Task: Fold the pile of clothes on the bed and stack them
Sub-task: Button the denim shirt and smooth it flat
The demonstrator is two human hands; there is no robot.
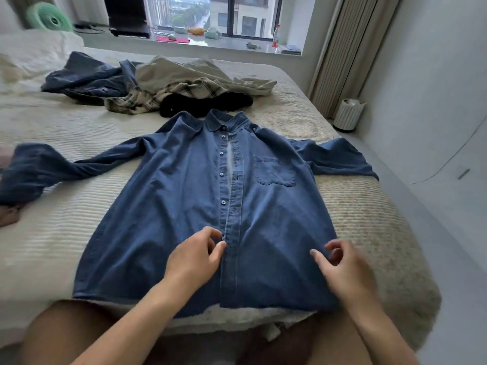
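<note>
Two hands on a blue shirt [184, 196] spread flat, front up, at the near edge of the bed [66, 233].

L hand [193, 255] sits by the button strip w/ fingers curled; thumb & finger look to pinch the strip but it's hard to tell. R hand [342, 262] is near the shirt's right side, fingers bent & apart, blurry, holding nothing I can see. Shirt's left sleeve [39, 169] runs to the bed's left edge, its end blurry & bunched. Right sleeve [340, 156] droops at the right edge. Pile of clothes [147, 83] lies toward the far edge, just past the collar; its black piece [205, 104] is partly hidden. A white ribbed bin [347, 114] stands on the floor by the bed's far right corner.
</note>
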